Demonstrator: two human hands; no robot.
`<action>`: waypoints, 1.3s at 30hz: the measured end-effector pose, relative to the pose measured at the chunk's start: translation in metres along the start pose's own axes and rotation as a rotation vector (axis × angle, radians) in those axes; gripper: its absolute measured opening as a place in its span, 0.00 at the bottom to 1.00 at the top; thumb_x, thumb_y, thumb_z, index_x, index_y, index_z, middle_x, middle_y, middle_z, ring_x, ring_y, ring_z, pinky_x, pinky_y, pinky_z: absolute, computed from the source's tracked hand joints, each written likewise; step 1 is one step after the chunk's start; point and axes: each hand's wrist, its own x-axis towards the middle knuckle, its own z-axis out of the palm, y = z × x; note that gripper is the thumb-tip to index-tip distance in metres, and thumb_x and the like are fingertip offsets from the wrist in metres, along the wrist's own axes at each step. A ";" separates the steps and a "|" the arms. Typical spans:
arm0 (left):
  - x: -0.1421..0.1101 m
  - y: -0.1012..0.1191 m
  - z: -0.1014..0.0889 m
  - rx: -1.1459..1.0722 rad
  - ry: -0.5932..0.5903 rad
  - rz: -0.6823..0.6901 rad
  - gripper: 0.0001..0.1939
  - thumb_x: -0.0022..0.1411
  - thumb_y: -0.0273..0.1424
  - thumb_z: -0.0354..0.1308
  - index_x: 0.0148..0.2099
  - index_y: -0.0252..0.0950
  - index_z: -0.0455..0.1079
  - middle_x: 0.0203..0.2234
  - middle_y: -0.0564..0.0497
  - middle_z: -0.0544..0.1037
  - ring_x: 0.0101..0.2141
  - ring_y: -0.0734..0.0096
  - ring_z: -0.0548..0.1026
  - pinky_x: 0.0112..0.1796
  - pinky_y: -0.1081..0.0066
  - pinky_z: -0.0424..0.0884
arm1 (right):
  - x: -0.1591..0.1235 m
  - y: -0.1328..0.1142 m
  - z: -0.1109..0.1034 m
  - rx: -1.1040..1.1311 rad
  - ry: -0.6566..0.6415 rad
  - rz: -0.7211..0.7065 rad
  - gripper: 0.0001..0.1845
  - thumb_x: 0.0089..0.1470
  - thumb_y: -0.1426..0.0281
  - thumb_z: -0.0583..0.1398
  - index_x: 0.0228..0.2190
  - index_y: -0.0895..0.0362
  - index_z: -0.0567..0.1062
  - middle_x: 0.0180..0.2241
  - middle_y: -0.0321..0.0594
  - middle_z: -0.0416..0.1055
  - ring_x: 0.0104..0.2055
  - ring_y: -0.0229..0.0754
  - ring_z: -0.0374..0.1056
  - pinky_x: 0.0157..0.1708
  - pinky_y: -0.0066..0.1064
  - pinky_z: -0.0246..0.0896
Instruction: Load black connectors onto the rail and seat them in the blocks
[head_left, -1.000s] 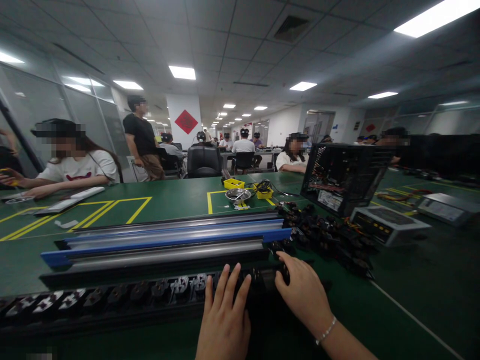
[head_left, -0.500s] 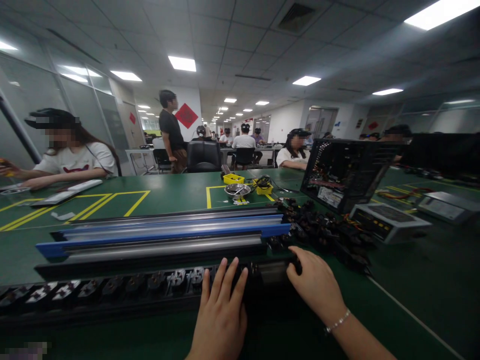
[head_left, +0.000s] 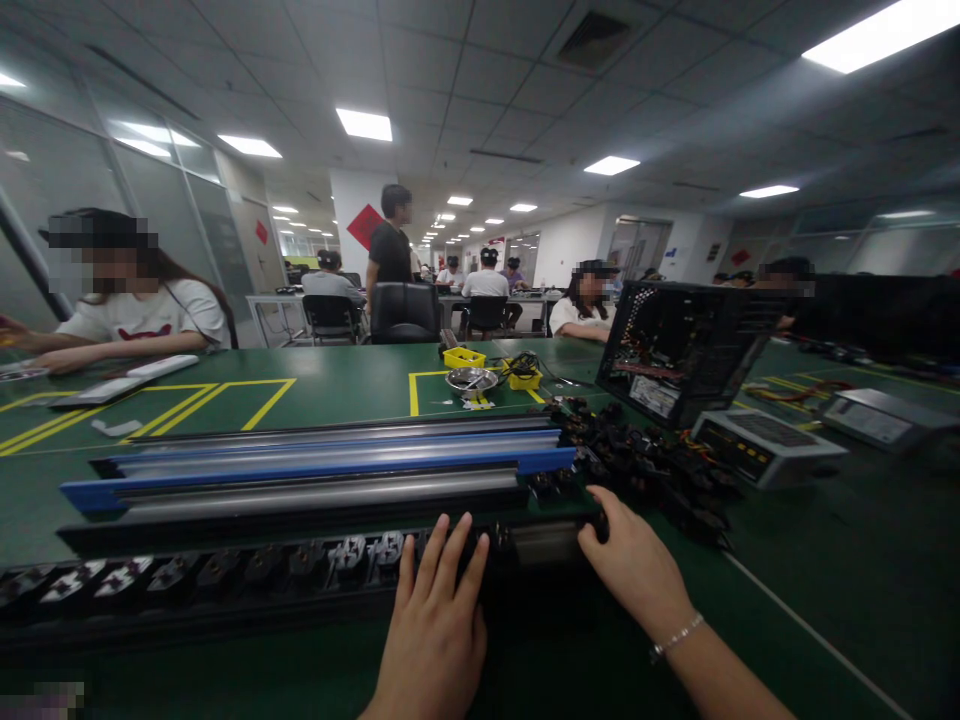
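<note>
A long black socket strip (head_left: 247, 580) lies along the near side of the green table, with a row of black socket modules in it, some with bare metal contacts. My left hand (head_left: 439, 610) rests palm down over its right part, fingers stretched and spread. Around the strip's right end curl the thumb and fingers of my right hand (head_left: 637, 560); the far fingertips are hidden. Just beyond lie long metal rails with black edges (head_left: 322, 492) and a blue-edged rail (head_left: 315, 465). A tangled heap of black socket modules (head_left: 637, 465) sits beyond my right hand.
An opened black computer case (head_left: 675, 350) and a power supply unit (head_left: 769, 448) stand at the right. Farther back are a metal bowl (head_left: 471, 381) and yellow bins (head_left: 463, 357). A co-worker (head_left: 142, 300) sits at the left; another person (head_left: 390, 240) stands in the background.
Both hands keep nearly the same place on the strip. The view has shifted slightly, and the standing person in the background has moved to the right.
</note>
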 end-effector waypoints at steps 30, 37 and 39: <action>0.001 -0.003 0.000 -0.138 0.012 -0.029 0.25 0.55 0.26 0.51 0.56 0.46 0.63 0.60 0.52 0.60 0.58 0.59 0.57 0.55 0.54 0.57 | 0.012 0.017 -0.004 0.024 -0.004 0.099 0.24 0.49 0.70 0.49 0.49 0.55 0.63 0.45 0.41 0.69 0.42 0.43 0.68 0.37 0.32 0.60; 0.002 -0.002 0.000 -0.150 0.027 -0.032 0.26 0.54 0.25 0.51 0.56 0.45 0.63 0.59 0.52 0.60 0.58 0.59 0.57 0.56 0.54 0.55 | 0.013 0.019 -0.005 0.026 0.009 0.108 0.22 0.48 0.71 0.50 0.47 0.55 0.65 0.43 0.41 0.70 0.39 0.42 0.69 0.34 0.30 0.59; 0.002 -0.002 -0.001 -0.150 0.020 -0.032 0.26 0.54 0.25 0.50 0.56 0.46 0.63 0.60 0.52 0.60 0.58 0.59 0.57 0.56 0.54 0.56 | 0.015 0.021 -0.005 0.027 0.011 0.110 0.22 0.48 0.71 0.50 0.46 0.55 0.65 0.42 0.41 0.70 0.38 0.42 0.69 0.34 0.30 0.59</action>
